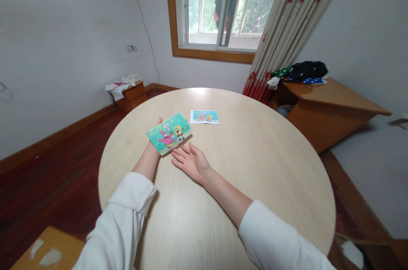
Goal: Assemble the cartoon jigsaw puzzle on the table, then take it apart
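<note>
A teal cartoon jigsaw puzzle (170,134), assembled into a rectangle, lies tilted over my left hand (153,149). That hand holds it from beneath; the thumb shows past the upper left edge, and most of the fingers are hidden under the puzzle. Just below the puzzle's lower right edge is my right hand (193,164), open with the palm turned up and nothing in it. Its fingertips come close to the puzzle; whether they touch it I cannot tell. Beyond the hands, a printed picture card (205,117) with a similar cartoon scene lies on the table.
The round pale wooden table (255,168) fills the middle. At the back left stands a small wooden cabinet (135,93) with cloths on top. A tilted wooden desk (338,104) on the right carries dark clothes (307,71). A wooden stool (60,248) is at the lower left.
</note>
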Available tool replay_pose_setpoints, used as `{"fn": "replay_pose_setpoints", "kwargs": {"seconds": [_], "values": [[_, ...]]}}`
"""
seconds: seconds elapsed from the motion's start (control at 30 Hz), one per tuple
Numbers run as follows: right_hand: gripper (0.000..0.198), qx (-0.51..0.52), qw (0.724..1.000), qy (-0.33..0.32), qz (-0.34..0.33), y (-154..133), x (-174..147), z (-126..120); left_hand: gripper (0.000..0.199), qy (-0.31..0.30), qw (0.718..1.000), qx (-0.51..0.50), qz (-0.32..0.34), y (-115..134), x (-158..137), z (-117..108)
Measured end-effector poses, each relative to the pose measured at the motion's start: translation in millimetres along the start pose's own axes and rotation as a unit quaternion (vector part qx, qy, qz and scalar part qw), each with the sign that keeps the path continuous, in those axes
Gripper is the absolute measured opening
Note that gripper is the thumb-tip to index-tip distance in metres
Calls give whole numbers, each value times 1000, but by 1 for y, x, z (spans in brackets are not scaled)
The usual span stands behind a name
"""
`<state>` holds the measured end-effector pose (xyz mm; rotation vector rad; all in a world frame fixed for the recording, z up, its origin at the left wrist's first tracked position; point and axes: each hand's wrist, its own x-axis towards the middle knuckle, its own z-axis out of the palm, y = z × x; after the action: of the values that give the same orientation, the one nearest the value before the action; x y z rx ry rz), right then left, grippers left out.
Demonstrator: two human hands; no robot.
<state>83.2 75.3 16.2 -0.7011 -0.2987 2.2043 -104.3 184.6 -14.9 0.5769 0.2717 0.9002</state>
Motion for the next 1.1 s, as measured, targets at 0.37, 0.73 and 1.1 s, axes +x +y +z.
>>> {"fn": "replay_pose_setpoints", "kwargs": {"seconds": [0.37,0.73,1.1], "values": [[36,-4,999,-38,16,0,-3,1,88,-2,1000,-12,16,-2,1,4],[38,15,1000,-20,-13,-12,9,-9,87,11,999,-29,35,-6,3,6],[47,1,995,-36,-97,-68,17,-30,83,23,999,-11,-41,-29,12,31]]}}
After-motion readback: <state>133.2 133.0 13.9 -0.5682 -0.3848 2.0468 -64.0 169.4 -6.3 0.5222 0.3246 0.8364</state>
